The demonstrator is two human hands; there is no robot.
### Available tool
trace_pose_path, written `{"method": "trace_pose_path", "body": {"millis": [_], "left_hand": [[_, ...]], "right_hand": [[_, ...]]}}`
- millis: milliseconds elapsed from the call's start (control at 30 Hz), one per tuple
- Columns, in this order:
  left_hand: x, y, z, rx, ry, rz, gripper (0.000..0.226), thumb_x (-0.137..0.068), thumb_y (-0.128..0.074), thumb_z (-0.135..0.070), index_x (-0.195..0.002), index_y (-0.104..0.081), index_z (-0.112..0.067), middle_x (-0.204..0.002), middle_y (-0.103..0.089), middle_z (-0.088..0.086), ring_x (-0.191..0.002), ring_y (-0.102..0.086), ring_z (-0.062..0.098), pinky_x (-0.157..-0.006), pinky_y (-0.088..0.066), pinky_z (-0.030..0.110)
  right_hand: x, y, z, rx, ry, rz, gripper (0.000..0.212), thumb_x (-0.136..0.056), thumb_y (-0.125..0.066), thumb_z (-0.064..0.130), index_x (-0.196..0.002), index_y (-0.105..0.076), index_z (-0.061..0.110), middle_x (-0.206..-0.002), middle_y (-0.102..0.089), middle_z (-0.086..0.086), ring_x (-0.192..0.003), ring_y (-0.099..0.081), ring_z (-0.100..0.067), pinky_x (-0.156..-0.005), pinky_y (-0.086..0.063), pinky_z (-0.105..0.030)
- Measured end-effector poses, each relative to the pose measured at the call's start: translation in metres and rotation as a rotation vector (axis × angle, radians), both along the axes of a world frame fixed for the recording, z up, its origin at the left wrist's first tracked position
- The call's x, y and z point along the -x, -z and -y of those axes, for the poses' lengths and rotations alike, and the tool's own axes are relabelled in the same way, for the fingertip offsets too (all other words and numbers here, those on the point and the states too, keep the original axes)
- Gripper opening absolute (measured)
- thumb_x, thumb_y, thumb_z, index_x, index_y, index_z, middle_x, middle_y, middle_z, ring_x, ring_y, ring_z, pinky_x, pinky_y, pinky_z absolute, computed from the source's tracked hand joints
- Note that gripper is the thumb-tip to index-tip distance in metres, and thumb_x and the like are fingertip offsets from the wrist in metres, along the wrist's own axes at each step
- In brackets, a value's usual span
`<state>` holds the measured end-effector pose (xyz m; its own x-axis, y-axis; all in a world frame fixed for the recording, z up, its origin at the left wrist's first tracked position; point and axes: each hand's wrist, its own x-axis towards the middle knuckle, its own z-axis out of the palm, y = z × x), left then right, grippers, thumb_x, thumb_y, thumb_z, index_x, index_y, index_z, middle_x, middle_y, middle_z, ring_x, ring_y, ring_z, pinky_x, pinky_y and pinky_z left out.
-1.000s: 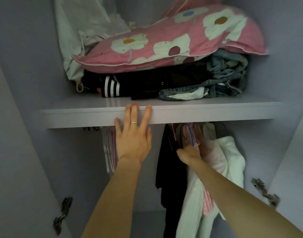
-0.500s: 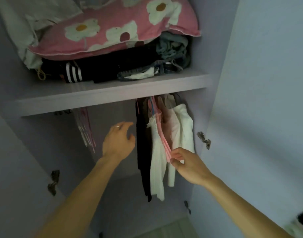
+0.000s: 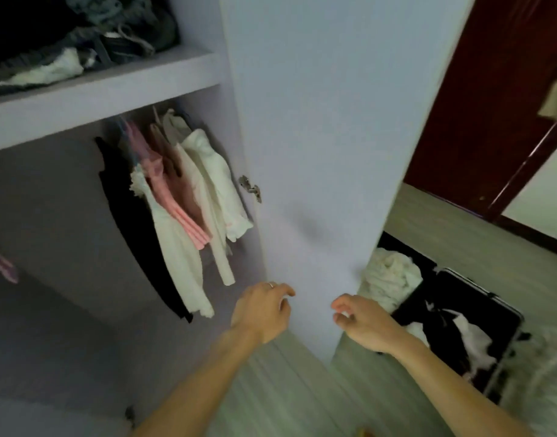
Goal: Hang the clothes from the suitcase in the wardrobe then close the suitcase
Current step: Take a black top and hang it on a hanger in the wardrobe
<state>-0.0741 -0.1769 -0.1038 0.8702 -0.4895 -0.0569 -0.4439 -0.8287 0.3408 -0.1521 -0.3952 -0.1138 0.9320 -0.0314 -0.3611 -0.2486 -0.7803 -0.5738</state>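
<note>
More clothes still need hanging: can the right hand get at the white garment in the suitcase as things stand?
Probably yes. The right hand is empty, fingers loosely curled, past the edge of the open wardrobe door; the white garment lies uncovered in the open suitcase, with nothing between.

The light is dim and cool, with a bluish cast. Left of the fingers [image 3: 280, 290] the wardrobe [image 3: 50, 200] lies in shadow; a soft dark smudge sits on the door [image 3: 318, 105] just above them. Right of them the suitcase [image 3: 460, 288] smears with motion blur, and edge lines bow.
</note>
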Motion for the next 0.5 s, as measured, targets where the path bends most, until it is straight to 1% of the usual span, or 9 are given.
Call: {"method": "trace_pose_path", "body": {"millis": [100, 167, 300, 400, 500], "left_hand": [[0.014, 0.013, 0.064, 0.001, 0.126, -0.025, 0.036, -0.097, -0.045, -0.029, -0.13, -0.059, -0.037, -0.125, -0.063, -0.008, -0.121, -0.053, 0.016, -0.096, -0.043, 0.029], [0.021, 0.025, 0.11, 0.0, 0.192, -0.067, 0.037, -0.099, -0.043, -0.028, -0.132, -0.057, -0.036, -0.125, -0.064, -0.006, -0.121, -0.053, 0.016, -0.093, -0.043, 0.029], [0.028, 0.049, 0.201, -0.046, 0.238, -0.191, 0.039, -0.099, -0.041, -0.029, -0.133, -0.056, -0.036, -0.124, -0.065, 0.001, -0.115, -0.059, 0.023, -0.093, -0.05, 0.034], [0.027, 0.058, 0.26, -0.087, 0.27, -0.271, 0.039, -0.095, -0.041, -0.032, -0.13, -0.057, -0.038, -0.123, -0.066, -0.001, -0.113, -0.062, 0.025, -0.092, -0.052, 0.038], [0.023, 0.068, 0.312, -0.113, 0.259, -0.332, 0.04, -0.093, -0.044, -0.035, -0.13, -0.057, -0.042, -0.125, -0.066, -0.005, -0.114, -0.061, 0.024, -0.09, -0.052, 0.035]], "right_hand": [[0.019, 0.014, 0.054, 0.0, 0.055, -0.053, 0.033, -0.102, -0.048, 0.033, -0.13, -0.057, 0.02, -0.131, -0.06, 0.006, -0.119, -0.056, -0.008, -0.102, -0.044, -0.025], [0.03, 0.024, 0.095, 0.003, 0.093, -0.077, 0.032, -0.101, -0.049, 0.034, -0.13, -0.058, 0.021, -0.131, -0.061, 0.006, -0.119, -0.057, -0.009, -0.101, -0.045, -0.025], [0.049, 0.044, 0.179, 0.035, 0.137, -0.112, 0.03, -0.101, -0.048, 0.033, -0.127, -0.058, 0.023, -0.129, -0.062, 0.007, -0.117, -0.057, -0.009, -0.094, -0.045, -0.022], [0.062, 0.055, 0.231, 0.047, 0.17, -0.137, 0.03, -0.101, -0.046, 0.035, -0.125, -0.059, 0.024, -0.128, -0.061, 0.004, -0.116, -0.057, -0.014, -0.094, -0.045, -0.026], [0.076, 0.066, 0.279, 0.069, 0.197, -0.202, 0.029, -0.101, -0.044, 0.032, -0.121, -0.061, 0.018, -0.129, -0.06, 0.001, -0.117, -0.056, -0.019, -0.095, -0.045, -0.029]]}}
